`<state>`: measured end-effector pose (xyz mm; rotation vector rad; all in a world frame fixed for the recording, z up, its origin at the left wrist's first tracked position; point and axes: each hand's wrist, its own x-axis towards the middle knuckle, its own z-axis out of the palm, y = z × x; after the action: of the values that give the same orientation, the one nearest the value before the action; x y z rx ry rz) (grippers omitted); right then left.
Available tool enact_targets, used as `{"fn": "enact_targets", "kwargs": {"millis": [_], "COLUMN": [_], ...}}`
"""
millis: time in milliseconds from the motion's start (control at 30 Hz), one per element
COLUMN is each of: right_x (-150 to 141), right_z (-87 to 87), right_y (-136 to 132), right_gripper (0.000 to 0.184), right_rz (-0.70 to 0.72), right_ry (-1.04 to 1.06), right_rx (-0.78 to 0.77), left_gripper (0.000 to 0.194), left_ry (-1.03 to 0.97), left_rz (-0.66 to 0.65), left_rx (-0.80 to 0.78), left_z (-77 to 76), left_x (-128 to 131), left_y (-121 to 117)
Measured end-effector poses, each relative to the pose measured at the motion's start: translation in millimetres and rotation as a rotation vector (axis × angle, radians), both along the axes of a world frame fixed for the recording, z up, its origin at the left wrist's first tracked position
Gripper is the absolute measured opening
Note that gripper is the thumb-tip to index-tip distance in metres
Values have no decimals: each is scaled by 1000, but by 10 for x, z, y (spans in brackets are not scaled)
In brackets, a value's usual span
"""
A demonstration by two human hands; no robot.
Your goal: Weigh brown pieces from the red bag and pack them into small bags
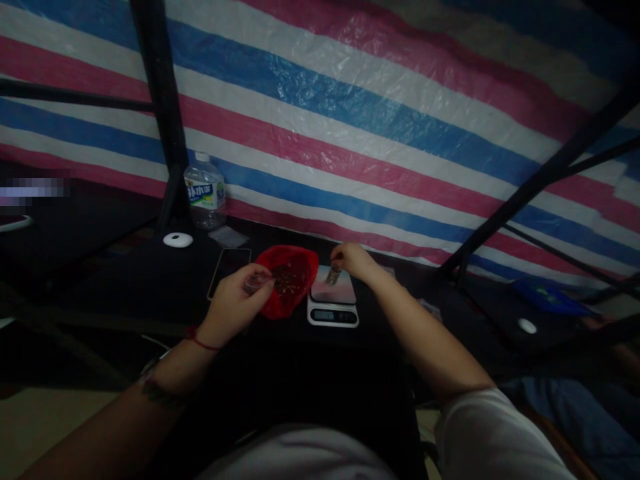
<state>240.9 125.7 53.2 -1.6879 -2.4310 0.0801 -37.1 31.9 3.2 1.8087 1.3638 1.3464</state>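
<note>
My left hand point(235, 293) is closed around a small clear plastic cup point(254, 283) at the left edge of a red plastic bag point(274, 307). The bag lies open, with small dark and pale bits point(289, 281) inside, too small to name. To the bag's right is a white digital scale point(333, 317) with a shiny metal plate and a lit display. Over the plate, my right hand point(353, 259) pinches a small clear cylindrical container point(333, 275) by its upper end. Whether the container touches the plate I cannot tell.
Left of the bag lie a phone point(227, 267), a white oval case point(178, 240) and a small clear bag point(229, 236). A clear bottle point(206, 193) stands behind. Black metal posts point(160, 100) flank the striped sheet point(320, 120). A blue tray-like thing point(550, 297) is at far right.
</note>
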Motion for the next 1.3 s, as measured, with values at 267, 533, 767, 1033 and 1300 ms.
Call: {"fn": "enact_targets", "kwargs": {"millis": [267, 533, 767, 1033, 1300], "right_x": [180, 289, 407, 401, 436], "right_z": [-241, -249, -367, -676, -709], "right_y": [85, 52, 50, -24, -83], "right_gripper": [16, 22, 20, 55, 37], "right_rz": [41, 66, 67, -45, -61], "right_ry": [113, 245, 311, 451, 366], "right_rx": [-69, -95, -67, -47, 52], "left_gripper": [27, 27, 27, 28, 27], "left_ry": [20, 21, 12, 6, 23], "left_rz": [-11, -2, 8, 0, 9], "left_rx": [4, -18, -10, -13, -3], "left_z": [21, 46, 47, 46, 20], "left_x": [-16, -4, -8, -5, -10], "left_y": [-2, 7, -5, -17, 5]}}
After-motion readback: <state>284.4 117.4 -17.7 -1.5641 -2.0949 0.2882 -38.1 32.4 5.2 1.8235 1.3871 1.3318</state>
